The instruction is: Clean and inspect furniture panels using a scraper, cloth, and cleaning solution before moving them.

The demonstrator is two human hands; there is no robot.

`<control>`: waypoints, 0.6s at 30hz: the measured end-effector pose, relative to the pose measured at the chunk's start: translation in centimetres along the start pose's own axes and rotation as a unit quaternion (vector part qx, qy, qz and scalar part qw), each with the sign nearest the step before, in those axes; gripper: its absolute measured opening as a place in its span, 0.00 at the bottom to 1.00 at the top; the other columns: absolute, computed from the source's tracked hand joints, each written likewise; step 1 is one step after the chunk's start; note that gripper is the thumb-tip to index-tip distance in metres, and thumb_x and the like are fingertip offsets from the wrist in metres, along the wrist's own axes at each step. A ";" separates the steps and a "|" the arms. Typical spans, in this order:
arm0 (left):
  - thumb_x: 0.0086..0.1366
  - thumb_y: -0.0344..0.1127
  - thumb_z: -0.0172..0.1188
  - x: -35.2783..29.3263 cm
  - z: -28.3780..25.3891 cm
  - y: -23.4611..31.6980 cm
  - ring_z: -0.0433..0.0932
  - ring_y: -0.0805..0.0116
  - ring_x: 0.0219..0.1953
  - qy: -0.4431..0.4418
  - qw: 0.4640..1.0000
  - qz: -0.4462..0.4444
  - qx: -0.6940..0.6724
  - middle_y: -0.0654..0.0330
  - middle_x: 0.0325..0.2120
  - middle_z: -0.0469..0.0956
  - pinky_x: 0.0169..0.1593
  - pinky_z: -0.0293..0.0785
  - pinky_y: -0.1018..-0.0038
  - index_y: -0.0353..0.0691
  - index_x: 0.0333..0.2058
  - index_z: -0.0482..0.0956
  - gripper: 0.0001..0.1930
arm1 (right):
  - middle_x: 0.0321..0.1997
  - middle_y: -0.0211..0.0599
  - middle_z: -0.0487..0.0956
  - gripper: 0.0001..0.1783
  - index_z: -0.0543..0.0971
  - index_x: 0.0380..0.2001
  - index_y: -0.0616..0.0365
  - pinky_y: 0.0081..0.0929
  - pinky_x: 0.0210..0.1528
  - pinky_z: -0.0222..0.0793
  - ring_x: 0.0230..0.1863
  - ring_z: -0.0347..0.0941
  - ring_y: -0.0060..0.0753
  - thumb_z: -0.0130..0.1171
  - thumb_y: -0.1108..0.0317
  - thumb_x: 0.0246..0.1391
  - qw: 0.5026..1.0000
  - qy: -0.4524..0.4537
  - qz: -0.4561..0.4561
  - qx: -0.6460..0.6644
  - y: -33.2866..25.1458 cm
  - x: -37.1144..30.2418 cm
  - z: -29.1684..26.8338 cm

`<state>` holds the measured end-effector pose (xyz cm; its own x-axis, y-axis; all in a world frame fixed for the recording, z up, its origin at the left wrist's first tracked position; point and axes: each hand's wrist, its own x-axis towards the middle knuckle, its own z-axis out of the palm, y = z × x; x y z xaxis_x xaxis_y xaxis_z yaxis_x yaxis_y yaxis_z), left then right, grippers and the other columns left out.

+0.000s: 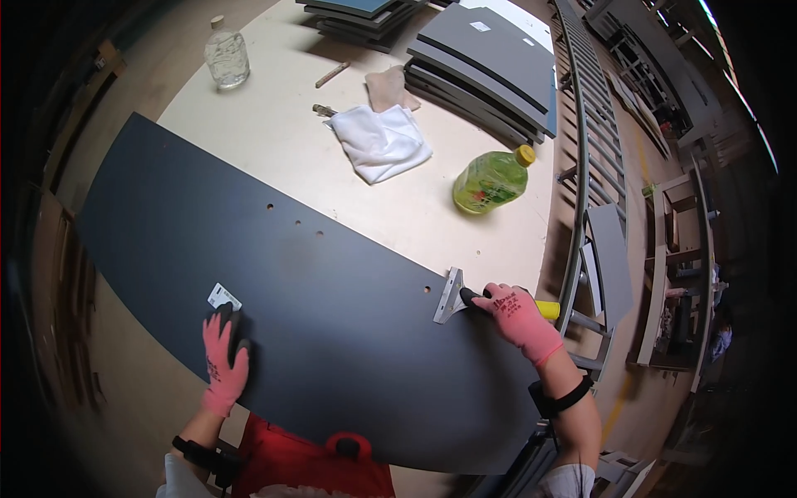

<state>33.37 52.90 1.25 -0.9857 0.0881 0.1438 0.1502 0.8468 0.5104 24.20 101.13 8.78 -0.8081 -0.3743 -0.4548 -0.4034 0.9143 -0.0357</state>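
Note:
A large dark grey panel (332,324) with several small holes near its far edge lies in front of me. My left hand (222,361), in a pink glove with dark fingertips, rests on the panel. Its fingers are stretched out, the tips touching the lower edge of a white label (224,297). In my right hand (519,319), gloved alike, is a scraper (451,297) with a wide metal head and a yellow handle end. The scraper's head sits over the panel's far edge, right of a hole. Whether its blade touches the surface I cannot tell.
Beyond the panel, the pale table (282,124) bears a clear bottle (227,56), a folded white cloth (380,143), a beige rag (388,87) and a green bottle with yellow cap (491,183). Stacked grey panels (481,62) stand at the back. A roller conveyor (594,124) runs along the right.

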 end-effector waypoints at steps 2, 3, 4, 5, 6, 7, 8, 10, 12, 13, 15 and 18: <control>0.53 0.28 0.54 -1.1 -1.5 -3.7 0.52 0.38 0.60 0.009 0.997 -0.071 0.023 0.43 0.58 0.56 0.63 0.47 0.49 0.33 0.55 0.60 0.29 | 0.37 0.37 0.69 0.18 0.77 0.45 0.41 0.34 0.41 0.67 0.37 0.69 0.40 0.44 0.70 0.55 1.000 0.000 -0.011 -0.009 -1.4 2.5 -1.2; 0.53 0.28 0.54 -1.3 -2.1 -5.5 0.52 0.39 0.61 0.025 0.996 -0.076 0.035 0.43 0.58 0.56 0.63 0.46 0.49 0.33 0.55 0.60 0.29 | 0.37 0.37 0.69 0.18 0.77 0.45 0.42 0.34 0.41 0.67 0.37 0.69 0.39 0.44 0.70 0.55 1.000 0.001 -0.020 -0.016 -2.1 3.7 -1.7; 0.53 0.28 0.54 -1.6 -2.6 -6.8 0.52 0.39 0.61 0.040 0.995 -0.081 0.048 0.43 0.58 0.56 0.63 0.45 0.49 0.33 0.55 0.60 0.29 | 0.37 0.37 0.69 0.18 0.77 0.45 0.42 0.34 0.41 0.67 0.37 0.69 0.39 0.44 0.70 0.55 0.999 -0.001 -0.026 -0.022 -2.9 4.7 -2.3; 0.53 0.28 0.54 -1.7 -2.9 -8.0 0.52 0.39 0.61 0.044 0.994 -0.089 0.046 0.43 0.58 0.56 0.63 0.45 0.49 0.33 0.55 0.60 0.29 | 0.37 0.37 0.69 0.17 0.77 0.45 0.42 0.34 0.41 0.67 0.37 0.69 0.39 0.44 0.70 0.54 0.999 0.002 -0.034 -0.019 -3.6 5.6 -2.8; 0.52 0.29 0.55 -1.4 -3.5 -8.8 0.52 0.40 0.61 0.048 0.992 -0.099 0.060 0.44 0.58 0.57 0.63 0.43 0.49 0.34 0.55 0.61 0.29 | 0.37 0.36 0.69 0.17 0.76 0.45 0.43 0.34 0.41 0.67 0.37 0.69 0.39 0.45 0.70 0.54 0.999 0.008 -0.045 -0.016 -4.5 6.8 -3.4; 0.52 0.30 0.55 -1.0 -4.3 -9.7 0.51 0.40 0.61 0.051 0.990 -0.109 0.075 0.44 0.57 0.57 0.64 0.42 0.48 0.34 0.55 0.62 0.29 | 0.37 0.36 0.69 0.17 0.76 0.45 0.43 0.34 0.41 0.67 0.37 0.69 0.39 0.45 0.70 0.54 0.998 0.008 -0.054 -0.021 -5.4 8.0 -3.9; 0.52 0.30 0.55 -0.5 -4.9 -9.9 0.51 0.40 0.61 0.057 0.988 -0.119 0.076 0.44 0.57 0.57 0.64 0.42 0.48 0.34 0.55 0.62 0.29 | 0.37 0.36 0.69 0.17 0.76 0.45 0.43 0.34 0.41 0.67 0.37 0.70 0.39 0.45 0.71 0.53 0.998 0.008 -0.063 -0.027 -6.3 9.2 -4.4; 0.50 0.33 0.57 0.9 -5.6 -9.0 0.52 0.40 0.61 -0.017 0.986 -0.135 0.098 0.43 0.56 0.58 0.63 0.40 0.46 0.34 0.53 0.64 0.29 | 0.37 0.36 0.70 0.18 0.76 0.46 0.44 0.34 0.41 0.67 0.38 0.70 0.38 0.46 0.71 0.53 0.996 0.008 -0.082 -0.039 -8.4 11.8 -5.7; 0.48 0.34 0.59 2.0 -5.9 -8.1 0.53 0.40 0.60 -0.021 0.986 -0.125 0.106 0.42 0.55 0.59 0.63 0.40 0.44 0.34 0.50 0.67 0.28 | 0.37 0.36 0.70 0.19 0.75 0.46 0.45 0.34 0.42 0.68 0.39 0.70 0.39 0.47 0.72 0.51 0.996 -0.016 -0.068 -0.051 -10.6 14.2 -7.5; 0.48 0.35 0.59 2.0 -5.9 -8.2 0.54 0.39 0.59 -0.026 0.988 -0.122 0.094 0.42 0.54 0.60 0.62 0.41 0.43 0.34 0.49 0.68 0.28 | 0.37 0.36 0.70 0.19 0.75 0.46 0.45 0.34 0.42 0.68 0.39 0.70 0.39 0.47 0.72 0.51 0.995 -0.016 -0.076 -0.057 -11.6 15.5 -8.2; 0.47 0.35 0.60 1.8 -6.1 -8.6 0.55 0.39 0.58 -0.027 0.988 -0.126 0.082 0.42 0.53 0.61 0.61 0.42 0.42 0.33 0.48 0.69 0.27 | 0.38 0.37 0.70 0.20 0.75 0.47 0.45 0.33 0.42 0.68 0.39 0.71 0.38 0.47 0.73 0.50 0.995 -0.006 -0.089 -0.053 -13.6 18.2 -9.5; 0.48 0.39 0.60 1.4 -6.2 -9.1 0.58 0.38 0.55 -0.034 0.991 -0.124 0.046 0.40 0.51 0.62 0.60 0.43 0.39 0.33 0.47 0.69 0.27 | 0.38 0.37 0.70 0.21 0.75 0.48 0.45 0.33 0.42 0.68 0.39 0.71 0.39 0.47 0.74 0.50 0.993 -0.005 -0.105 -0.057 -16.7 22.7 -11.2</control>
<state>31.12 42.06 2.02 -0.9947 -0.0963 -0.0364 -0.1025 0.8911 0.4422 7.76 75.63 8.97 -0.6967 -0.5535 -0.4564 -0.6096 0.7921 -0.0299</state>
